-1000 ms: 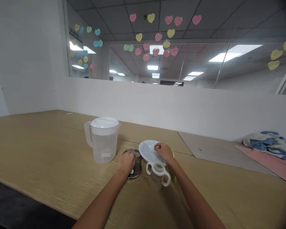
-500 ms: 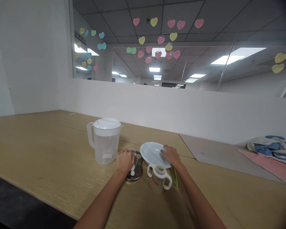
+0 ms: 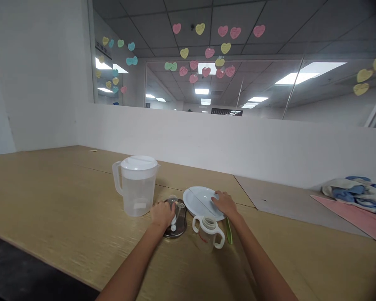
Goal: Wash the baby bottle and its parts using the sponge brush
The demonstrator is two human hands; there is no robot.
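Note:
My left hand [image 3: 162,214] is closed at the left rim of a small dark metal tray [image 3: 179,231], with the thumb over the inside. Clear and white plastic parts [image 3: 179,207] lie on the tray, partly behind the hand. A white plate [image 3: 199,201] is to the right, and my right hand [image 3: 224,203] grips its right rim, thumb on the upper face and fingers partly hidden. In front of the plate stands a clear baby bottle [image 3: 207,238] with two white handles and an uncovered neck. Beside the bottle lies a thin green object [image 3: 228,232], near my right forearm.
A lidded translucent pitcher [image 3: 139,188] stands left of the tray, its handle turned left. At the far right a blue and white cloth [image 3: 357,192] lies by a pink sheet [image 3: 344,213]. A white wall [image 3: 181,138] with a window above bounds the table's back.
My left hand has drawn back slightly to the left, uncovering more of the clear parts on the tray. My right hand stays on the plate. The whole view has shifted slightly.

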